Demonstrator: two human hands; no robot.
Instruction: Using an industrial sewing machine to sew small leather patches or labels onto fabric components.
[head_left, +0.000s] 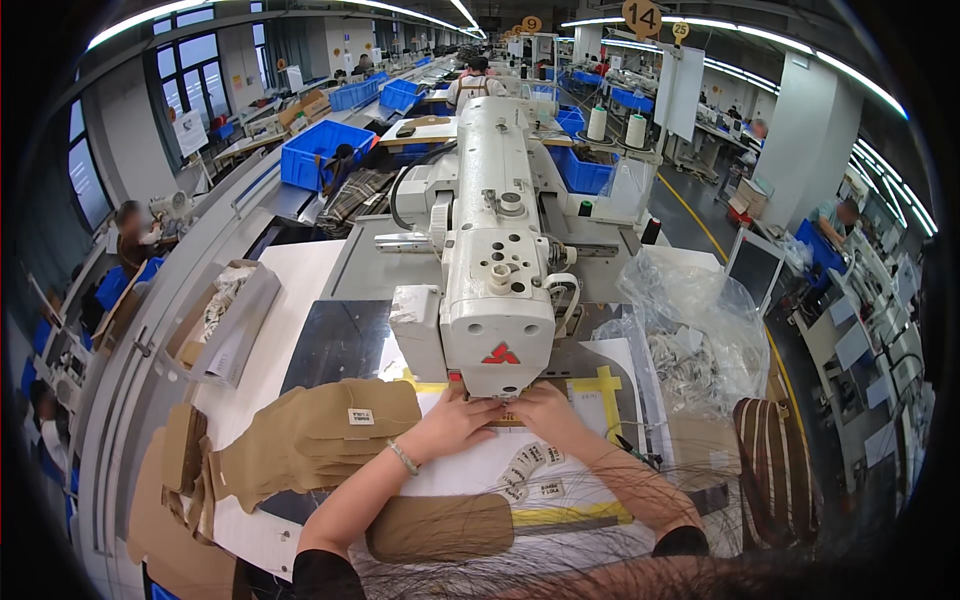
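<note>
Both hands are at the front of a white sewing machine (497,320), beneath its head. My left hand (450,424) lies low with fingers stretched rightward and thumb apart. Close beside it, my right hand (548,415) has its fingers bent in under the head; what they press on is mostly hidden. Between the hands, the needle area is covered. Several small white labels (549,488) lie fanned out just in front of them. A brown rounded fabric piece (440,528) rests nearer me. Left of my wrist is a pile of brown fabric pieces (310,440), a white label on top.
An open carton (245,320) with white bits stands at left. Right of the machine sits a clear plastic bag (695,340) of pale pieces, with small thread snips (638,452) nearer me. Striped fabric (775,465) hangs at right. Blue bins (322,152) stand behind.
</note>
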